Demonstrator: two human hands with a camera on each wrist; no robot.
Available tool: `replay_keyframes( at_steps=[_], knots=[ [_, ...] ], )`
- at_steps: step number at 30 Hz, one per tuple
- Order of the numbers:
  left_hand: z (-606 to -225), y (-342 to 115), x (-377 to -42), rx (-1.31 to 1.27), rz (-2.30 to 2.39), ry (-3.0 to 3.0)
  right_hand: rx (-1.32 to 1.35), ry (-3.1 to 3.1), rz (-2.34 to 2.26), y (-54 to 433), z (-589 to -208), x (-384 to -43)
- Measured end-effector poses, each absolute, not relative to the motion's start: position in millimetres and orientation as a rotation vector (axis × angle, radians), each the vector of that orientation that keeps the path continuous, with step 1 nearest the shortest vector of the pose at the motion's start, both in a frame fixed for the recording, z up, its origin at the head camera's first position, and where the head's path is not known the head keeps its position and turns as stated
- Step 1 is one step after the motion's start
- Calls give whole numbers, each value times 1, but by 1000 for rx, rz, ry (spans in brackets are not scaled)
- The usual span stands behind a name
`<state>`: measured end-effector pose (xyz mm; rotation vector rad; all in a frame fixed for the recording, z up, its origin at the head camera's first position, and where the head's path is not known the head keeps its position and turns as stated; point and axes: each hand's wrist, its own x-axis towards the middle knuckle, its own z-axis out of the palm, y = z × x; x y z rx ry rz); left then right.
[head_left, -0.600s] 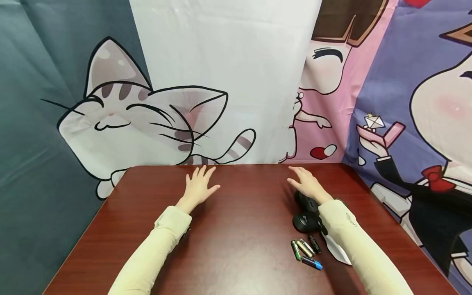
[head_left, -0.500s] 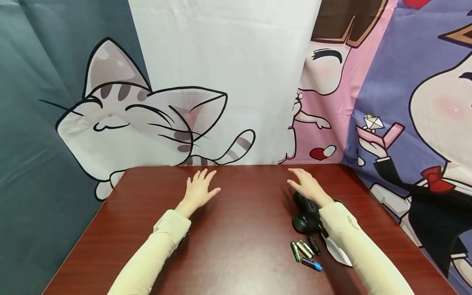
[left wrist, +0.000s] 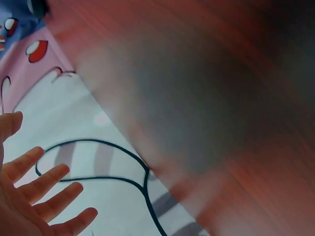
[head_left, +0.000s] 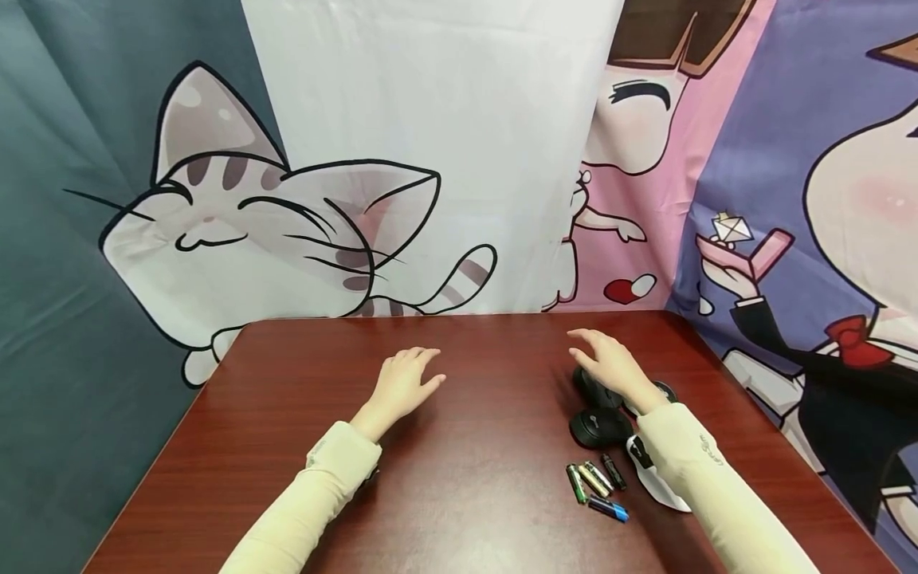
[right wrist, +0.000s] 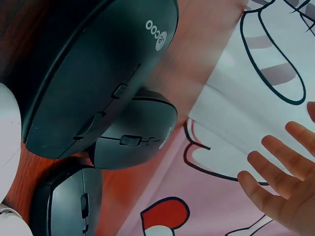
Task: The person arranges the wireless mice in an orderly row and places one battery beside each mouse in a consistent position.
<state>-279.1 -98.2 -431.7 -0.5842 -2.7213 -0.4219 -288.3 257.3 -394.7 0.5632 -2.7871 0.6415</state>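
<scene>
My left hand (head_left: 403, 384) hovers over the left middle of the table, holding nothing. Its fingers are spread in the left wrist view. My right hand (head_left: 611, 365), likewise without anything in it, is above and beside a cluster of computer mice. A black mouse (head_left: 599, 428) lies nearest the batteries, and a second black mouse (head_left: 592, 391) sits behind it. Partly covered by the right forearm are another dark mouse (head_left: 665, 391) and a white mouse (head_left: 658, 483). The right wrist view shows black mice close up, including a large one (right wrist: 106, 73), with the right fingers (right wrist: 275, 169) extended.
Several batteries lie loose in front of the mice, among them a green one (head_left: 576, 484) and a blue-black one (head_left: 607, 509). The reddish-brown table (head_left: 459, 494) ends at a cloth backdrop (head_left: 459, 119) printed with cartoon figures.
My left hand has shifted right and a little nearer, its fingers drawing closer together. My right hand has moved slightly right, uncovering more of the mice. The batteries and mice stay put.
</scene>
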Motion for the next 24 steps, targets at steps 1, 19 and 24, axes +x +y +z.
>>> replay_keyframes(
  at_steps=[1,19,24],
  knots=[
    [-432,-95,-278,-594,-430,-2719,556,-2787,638,257,-394,-287],
    [-441,-79,-254,-653,-526,-2690,469,-2885,473,290,-400,-285],
    [-443,-82,-252,-657,-525,-2691,594,-2934,429,302,-423,-303]
  ],
)
